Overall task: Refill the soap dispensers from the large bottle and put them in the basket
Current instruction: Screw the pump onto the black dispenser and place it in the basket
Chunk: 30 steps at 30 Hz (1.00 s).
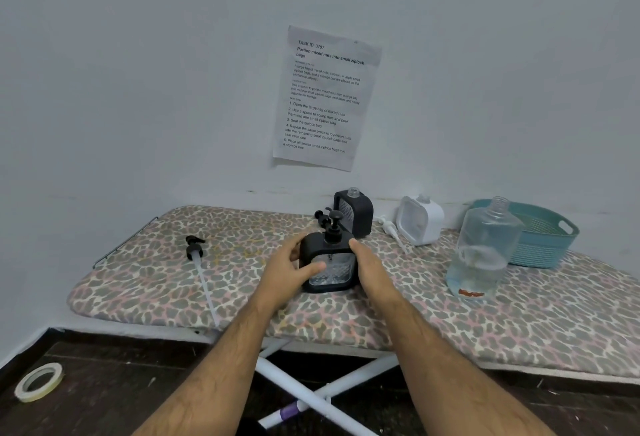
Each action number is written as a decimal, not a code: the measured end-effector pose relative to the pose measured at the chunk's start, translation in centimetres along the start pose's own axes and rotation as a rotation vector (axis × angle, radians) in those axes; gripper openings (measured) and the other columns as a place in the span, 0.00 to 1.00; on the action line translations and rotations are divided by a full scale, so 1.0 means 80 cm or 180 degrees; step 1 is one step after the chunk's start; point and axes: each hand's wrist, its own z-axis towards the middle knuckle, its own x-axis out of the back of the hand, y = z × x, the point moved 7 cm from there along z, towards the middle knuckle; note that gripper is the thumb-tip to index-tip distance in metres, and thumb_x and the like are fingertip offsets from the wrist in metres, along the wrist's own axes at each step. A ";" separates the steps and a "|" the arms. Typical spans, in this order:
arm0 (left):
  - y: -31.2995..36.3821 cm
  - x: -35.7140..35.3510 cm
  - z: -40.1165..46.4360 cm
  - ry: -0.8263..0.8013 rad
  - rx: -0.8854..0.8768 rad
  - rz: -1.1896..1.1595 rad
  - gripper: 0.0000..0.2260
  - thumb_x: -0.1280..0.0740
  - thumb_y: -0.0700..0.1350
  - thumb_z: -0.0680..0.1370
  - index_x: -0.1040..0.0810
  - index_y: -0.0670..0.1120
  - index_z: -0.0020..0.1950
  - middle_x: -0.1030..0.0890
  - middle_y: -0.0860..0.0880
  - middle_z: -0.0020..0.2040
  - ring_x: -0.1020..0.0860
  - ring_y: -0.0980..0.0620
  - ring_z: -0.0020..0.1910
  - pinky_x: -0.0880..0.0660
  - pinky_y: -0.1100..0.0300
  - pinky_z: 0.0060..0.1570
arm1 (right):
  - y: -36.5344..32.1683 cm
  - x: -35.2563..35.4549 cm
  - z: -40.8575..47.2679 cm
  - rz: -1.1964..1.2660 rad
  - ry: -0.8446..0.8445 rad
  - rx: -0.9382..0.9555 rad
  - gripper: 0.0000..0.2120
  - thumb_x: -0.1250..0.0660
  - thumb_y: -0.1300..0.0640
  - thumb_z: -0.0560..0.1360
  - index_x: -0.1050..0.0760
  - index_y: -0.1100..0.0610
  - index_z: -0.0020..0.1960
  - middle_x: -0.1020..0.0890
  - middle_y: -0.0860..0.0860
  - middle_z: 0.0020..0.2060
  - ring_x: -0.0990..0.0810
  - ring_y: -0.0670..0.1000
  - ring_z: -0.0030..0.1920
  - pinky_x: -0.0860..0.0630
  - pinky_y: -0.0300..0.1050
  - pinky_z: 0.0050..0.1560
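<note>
Both hands hold a black soap dispenser that stands upright on the ironing board, its pump on top. The left hand wraps its left side, thumb across the clear front; the right hand cups the right side. Behind it stands a second black dispenser with no pump, and a white one to the right. The large clear bottle stands uncapped, just in front of the teal basket. A loose black pump lies to the left.

Upright black dispenser, pump on
</note>
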 end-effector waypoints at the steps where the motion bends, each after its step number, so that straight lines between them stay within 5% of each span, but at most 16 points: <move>1: -0.004 0.000 -0.003 -0.0006 0.0040 -0.0048 0.29 0.25 0.42 0.73 0.32 0.54 0.71 0.22 0.58 0.56 0.22 0.61 0.55 0.23 0.66 0.52 | -0.006 0.002 -0.002 -0.0082 0.0015 0.0069 0.25 0.43 0.35 0.76 0.23 0.48 0.64 0.22 0.47 0.64 0.24 0.48 0.64 0.29 0.53 0.68; 3: -0.010 0.002 -0.004 0.0034 0.0105 -0.0147 0.30 0.26 0.40 0.74 0.32 0.52 0.73 0.22 0.55 0.57 0.22 0.56 0.58 0.22 0.58 0.58 | -0.018 0.005 -0.007 -0.0258 0.0077 0.0213 0.27 0.43 0.38 0.80 0.32 0.50 0.74 0.32 0.42 0.69 0.35 0.45 0.71 0.40 0.50 0.75; 6: -0.006 0.001 -0.006 0.0083 0.0128 -0.0216 0.27 0.27 0.39 0.76 0.31 0.47 0.73 0.22 0.52 0.57 0.21 0.55 0.57 0.23 0.55 0.60 | -0.023 0.009 -0.012 -0.0436 0.0097 0.0290 0.26 0.44 0.43 0.83 0.37 0.51 0.77 0.33 0.45 0.73 0.36 0.48 0.74 0.42 0.49 0.76; 11: 0.007 -0.005 -0.009 0.0023 0.0068 -0.0374 0.23 0.29 0.36 0.76 0.29 0.48 0.69 0.20 0.55 0.56 0.21 0.59 0.55 0.21 0.67 0.48 | -0.034 0.019 -0.031 -0.0323 -0.0056 0.0354 0.22 0.45 0.42 0.83 0.28 0.51 0.71 0.22 0.47 0.66 0.24 0.48 0.65 0.30 0.50 0.70; 14: 0.025 -0.013 -0.009 -0.0085 0.0043 -0.0373 0.24 0.29 0.37 0.77 0.29 0.47 0.71 0.20 0.53 0.57 0.21 0.60 0.54 0.20 0.62 0.52 | -0.052 0.038 -0.049 -0.0270 -0.0156 0.0373 0.19 0.44 0.43 0.83 0.25 0.51 0.66 0.19 0.45 0.57 0.20 0.48 0.58 0.22 0.52 0.60; 17: 0.057 -0.025 -0.008 -0.0185 -0.0108 -0.0388 0.21 0.30 0.38 0.78 0.28 0.45 0.70 0.19 0.50 0.58 0.19 0.56 0.55 0.20 0.53 0.57 | -0.077 0.067 -0.063 -0.0373 -0.0076 0.0414 0.18 0.39 0.43 0.81 0.29 0.49 0.68 0.21 0.47 0.60 0.20 0.48 0.58 0.20 0.49 0.50; 21: 0.111 -0.050 -0.002 -0.0354 -0.0334 -0.0485 0.19 0.31 0.39 0.79 0.27 0.48 0.69 0.19 0.51 0.57 0.19 0.56 0.55 0.19 0.58 0.52 | -0.128 0.114 -0.084 -0.0421 0.0028 0.0819 0.06 0.34 0.47 0.80 0.25 0.43 0.56 0.18 0.49 0.55 0.19 0.50 0.56 0.20 0.53 0.54; 30: 0.222 -0.120 0.016 -0.0716 -0.0732 -0.0627 0.14 0.33 0.40 0.80 0.25 0.54 0.63 0.19 0.48 0.59 0.18 0.52 0.56 0.19 0.55 0.53 | -0.212 0.227 -0.119 -0.0721 0.0275 0.1082 0.20 0.27 0.55 0.75 0.25 0.50 0.66 0.17 0.50 0.55 0.19 0.49 0.54 0.21 0.50 0.49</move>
